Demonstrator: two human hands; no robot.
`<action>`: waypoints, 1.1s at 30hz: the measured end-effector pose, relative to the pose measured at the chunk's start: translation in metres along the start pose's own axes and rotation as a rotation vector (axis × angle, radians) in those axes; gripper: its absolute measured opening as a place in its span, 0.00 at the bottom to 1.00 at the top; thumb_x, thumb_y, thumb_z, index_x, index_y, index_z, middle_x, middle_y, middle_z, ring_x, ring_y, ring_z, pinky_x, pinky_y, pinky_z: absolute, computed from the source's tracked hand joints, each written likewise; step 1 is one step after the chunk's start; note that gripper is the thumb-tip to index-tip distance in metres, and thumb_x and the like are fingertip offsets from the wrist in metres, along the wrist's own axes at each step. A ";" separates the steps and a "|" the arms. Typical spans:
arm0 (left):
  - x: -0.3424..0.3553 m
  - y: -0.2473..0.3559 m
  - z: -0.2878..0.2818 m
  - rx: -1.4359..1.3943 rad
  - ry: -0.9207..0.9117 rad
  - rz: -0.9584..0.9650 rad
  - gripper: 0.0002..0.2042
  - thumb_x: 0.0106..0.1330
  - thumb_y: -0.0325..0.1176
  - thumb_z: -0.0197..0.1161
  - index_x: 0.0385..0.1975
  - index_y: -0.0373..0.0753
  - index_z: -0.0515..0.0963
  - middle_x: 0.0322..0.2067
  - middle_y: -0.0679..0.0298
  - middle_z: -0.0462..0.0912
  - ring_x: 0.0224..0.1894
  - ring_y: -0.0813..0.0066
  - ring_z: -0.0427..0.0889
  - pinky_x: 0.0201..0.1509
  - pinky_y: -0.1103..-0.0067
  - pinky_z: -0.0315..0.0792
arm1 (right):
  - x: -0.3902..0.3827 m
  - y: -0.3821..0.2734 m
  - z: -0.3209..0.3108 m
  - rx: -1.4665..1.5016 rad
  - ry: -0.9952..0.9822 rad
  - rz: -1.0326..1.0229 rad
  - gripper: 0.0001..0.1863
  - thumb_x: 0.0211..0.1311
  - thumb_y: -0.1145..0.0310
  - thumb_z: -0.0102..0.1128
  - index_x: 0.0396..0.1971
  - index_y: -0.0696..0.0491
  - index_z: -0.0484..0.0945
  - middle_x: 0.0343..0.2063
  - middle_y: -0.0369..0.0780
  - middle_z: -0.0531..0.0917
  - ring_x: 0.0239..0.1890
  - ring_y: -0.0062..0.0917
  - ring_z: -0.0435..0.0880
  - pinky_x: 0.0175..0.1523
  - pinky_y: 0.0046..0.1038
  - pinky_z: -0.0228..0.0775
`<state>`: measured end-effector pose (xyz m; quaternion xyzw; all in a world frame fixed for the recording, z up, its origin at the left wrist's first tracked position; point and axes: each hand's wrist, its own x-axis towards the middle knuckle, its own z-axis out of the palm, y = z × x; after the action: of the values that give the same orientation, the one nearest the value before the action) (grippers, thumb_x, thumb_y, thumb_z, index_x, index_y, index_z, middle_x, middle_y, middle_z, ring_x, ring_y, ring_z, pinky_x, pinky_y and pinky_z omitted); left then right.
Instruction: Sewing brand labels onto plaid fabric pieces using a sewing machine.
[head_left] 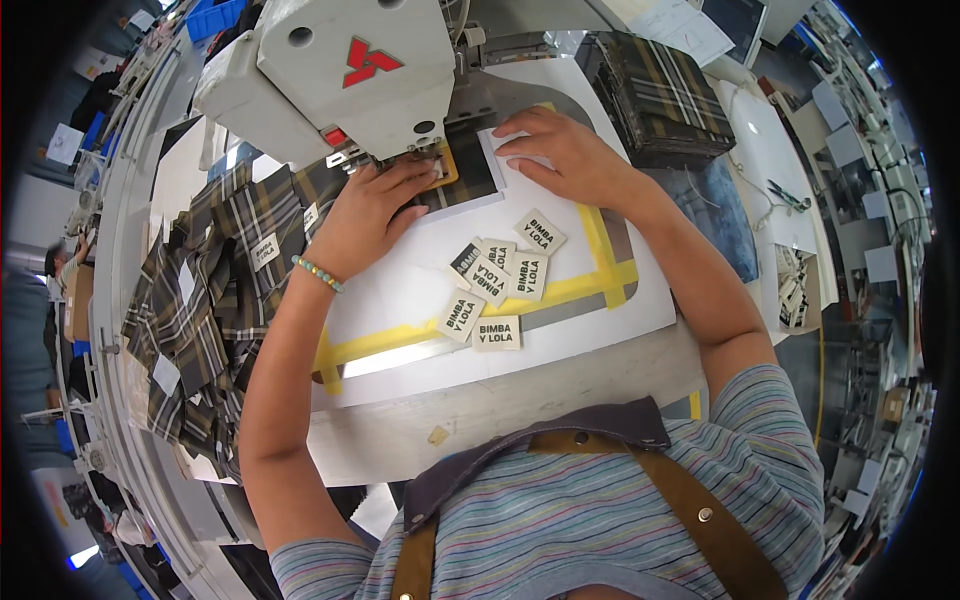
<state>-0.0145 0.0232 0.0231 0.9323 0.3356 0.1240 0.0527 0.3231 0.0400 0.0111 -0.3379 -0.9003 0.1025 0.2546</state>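
Observation:
My left hand, a beaded bracelet at its wrist, lies under the sewing machine head. Its fingers stretch toward a small yellow frame by the needle area, partly covering what is there. Dark plaid fabric lies flat beneath that frame, with white strips along its edges. My right hand rests on the right side, fingers apart, fingertips beside the white edging. Several cream labels with dark print lie loose in front of both hands.
A white work sheet with yellow tape borders covers the table. Plaid pieces are heaped at left, some bearing labels. A folded plaid stack stands at back right, near thread snips and a box of labels.

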 end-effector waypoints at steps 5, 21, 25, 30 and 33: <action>0.009 -0.006 0.000 -0.046 -0.057 -0.099 0.21 0.77 0.34 0.62 0.68 0.42 0.79 0.68 0.62 0.81 0.60 0.56 0.78 0.70 0.67 0.67 | -0.001 0.002 0.000 0.015 -0.021 0.031 0.12 0.73 0.70 0.65 0.50 0.56 0.90 0.61 0.42 0.84 0.67 0.39 0.78 0.71 0.39 0.73; -0.032 -0.014 -0.007 -0.017 0.164 -0.165 0.20 0.71 0.25 0.67 0.62 0.35 0.81 0.65 0.55 0.82 0.66 0.49 0.76 0.71 0.63 0.73 | 0.003 -0.007 0.003 -0.062 -0.074 0.074 0.23 0.77 0.62 0.62 0.66 0.54 0.80 0.69 0.42 0.78 0.74 0.39 0.71 0.78 0.42 0.63; -0.045 -0.020 -0.011 0.033 0.166 -0.175 0.19 0.70 0.29 0.68 0.60 0.33 0.81 0.64 0.57 0.83 0.68 0.51 0.76 0.73 0.63 0.73 | 0.010 -0.009 0.007 -0.149 -0.175 0.072 0.28 0.78 0.59 0.62 0.71 0.55 0.75 0.75 0.42 0.72 0.80 0.37 0.63 0.82 0.44 0.56; -0.049 -0.019 -0.008 0.046 0.164 -0.217 0.19 0.71 0.32 0.69 0.59 0.33 0.82 0.65 0.58 0.82 0.68 0.51 0.77 0.72 0.63 0.73 | 0.014 -0.020 0.014 -0.223 -0.245 0.067 0.29 0.78 0.55 0.61 0.71 0.55 0.75 0.76 0.41 0.72 0.80 0.37 0.64 0.83 0.44 0.55; -0.046 -0.015 -0.006 0.031 0.143 -0.256 0.21 0.71 0.33 0.70 0.61 0.34 0.81 0.66 0.58 0.82 0.69 0.52 0.76 0.74 0.63 0.71 | 0.009 -0.024 0.018 -0.287 -0.224 0.040 0.29 0.78 0.54 0.61 0.69 0.56 0.77 0.75 0.42 0.74 0.78 0.38 0.68 0.82 0.44 0.57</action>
<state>-0.0599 0.0055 0.0176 0.8713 0.4568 0.1771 0.0296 0.2940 0.0279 0.0077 -0.3750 -0.9215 0.0148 0.0997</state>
